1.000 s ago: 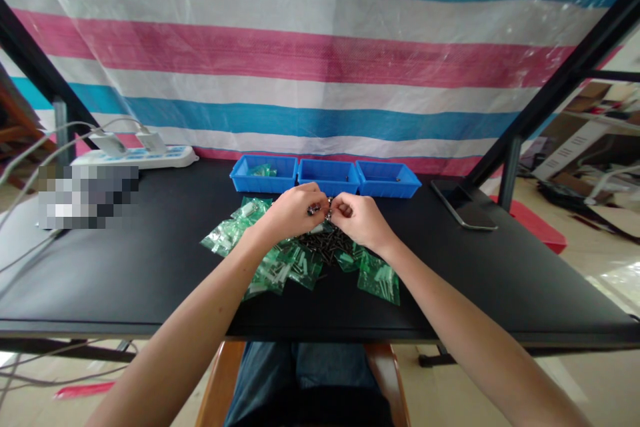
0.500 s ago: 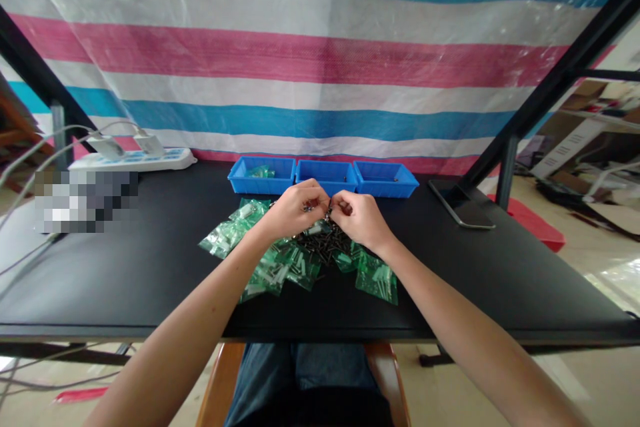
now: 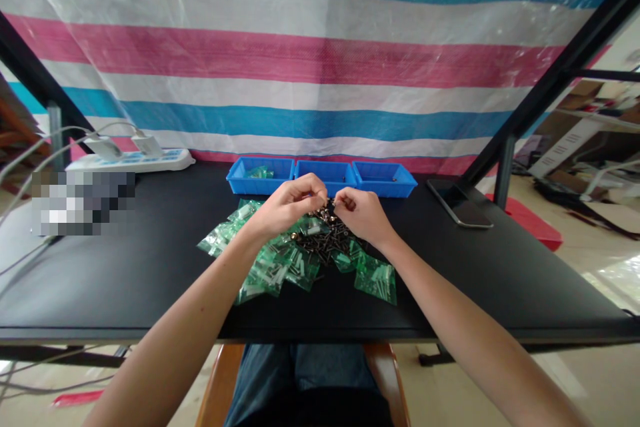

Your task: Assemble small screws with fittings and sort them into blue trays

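Note:
Over the far side of a pile of dark screws [image 3: 325, 241], my left hand [image 3: 293, 203] is closed in a pinch. Facing it, my right hand [image 3: 363, 215] is also pinched, its fingertips close to those of the left. Whatever lies between the fingers is too small to make out. Green plastic packets [image 3: 270, 267] holding white and metal pieces lie left of the screws, partly under my left arm. Another green packet [image 3: 376, 278] rests by my right forearm. A small brass-coloured piece [image 3: 294, 236] shows beside the screws.
Behind my hands stand three blue trays in a row: the left tray [image 3: 235, 181] holds a green packet, the middle tray [image 3: 353, 180] and right tray [image 3: 407, 183] a few small pieces. A phone [image 3: 460, 203] lies at right, a power strip [image 3: 175, 160] at far left.
My left hand has risen slightly and its fingers have straightened a little. My right hand has shifted slightly, and more of the screw pile shows between the hands.

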`<state>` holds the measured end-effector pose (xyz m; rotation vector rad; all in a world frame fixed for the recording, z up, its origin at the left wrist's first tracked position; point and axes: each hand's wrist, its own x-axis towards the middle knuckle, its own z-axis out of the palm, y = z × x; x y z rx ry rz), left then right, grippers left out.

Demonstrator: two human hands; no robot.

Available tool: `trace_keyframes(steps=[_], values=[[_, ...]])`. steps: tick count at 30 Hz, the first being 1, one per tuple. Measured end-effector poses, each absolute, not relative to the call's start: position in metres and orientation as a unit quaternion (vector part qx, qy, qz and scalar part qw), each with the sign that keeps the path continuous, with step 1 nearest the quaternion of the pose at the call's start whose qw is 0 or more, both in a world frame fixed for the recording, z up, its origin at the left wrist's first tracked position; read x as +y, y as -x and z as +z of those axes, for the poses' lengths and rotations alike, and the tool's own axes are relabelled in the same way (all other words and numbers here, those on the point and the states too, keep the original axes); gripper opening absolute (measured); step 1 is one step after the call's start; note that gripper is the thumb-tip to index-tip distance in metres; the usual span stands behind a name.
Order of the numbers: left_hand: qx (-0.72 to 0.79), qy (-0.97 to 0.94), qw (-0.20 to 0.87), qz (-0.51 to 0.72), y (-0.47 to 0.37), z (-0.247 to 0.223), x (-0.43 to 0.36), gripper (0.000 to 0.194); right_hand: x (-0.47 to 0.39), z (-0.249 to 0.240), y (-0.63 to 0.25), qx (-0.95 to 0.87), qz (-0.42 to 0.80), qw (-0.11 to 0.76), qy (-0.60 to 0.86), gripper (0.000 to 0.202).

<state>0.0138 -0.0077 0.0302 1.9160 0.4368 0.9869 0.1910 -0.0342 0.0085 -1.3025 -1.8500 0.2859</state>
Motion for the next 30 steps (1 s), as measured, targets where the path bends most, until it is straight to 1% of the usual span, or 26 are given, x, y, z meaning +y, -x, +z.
trace_keyframes(steps=[6, 9, 15, 30], values=[[0.108, -0.686, 0.551, 0.462, -0.0125, 0.0306, -0.0072, 0.012, -0.0291, 0.0076, -0.1961, -0.727, 0.094, 0.396, 0.553, 0.012], [0.103, -0.654, 0.578, 0.477, -0.0111, 0.0335, -0.0076, 0.010, -0.0263, 0.0058, -0.1992, -0.713, 0.096, 0.395, 0.571, 0.012], [0.142, -0.629, 0.595, 0.480, -0.0093, 0.0340, -0.0048, 0.012, -0.0262, 0.0026, -0.1998, -0.728, 0.096, 0.419, 0.534, 0.012], [0.179, -0.618, 0.601, 0.475, -0.0112, 0.0334, -0.0052, 0.014, -0.0294, 0.0017, -0.1947, -0.752, 0.086, 0.421, 0.501, 0.010]])
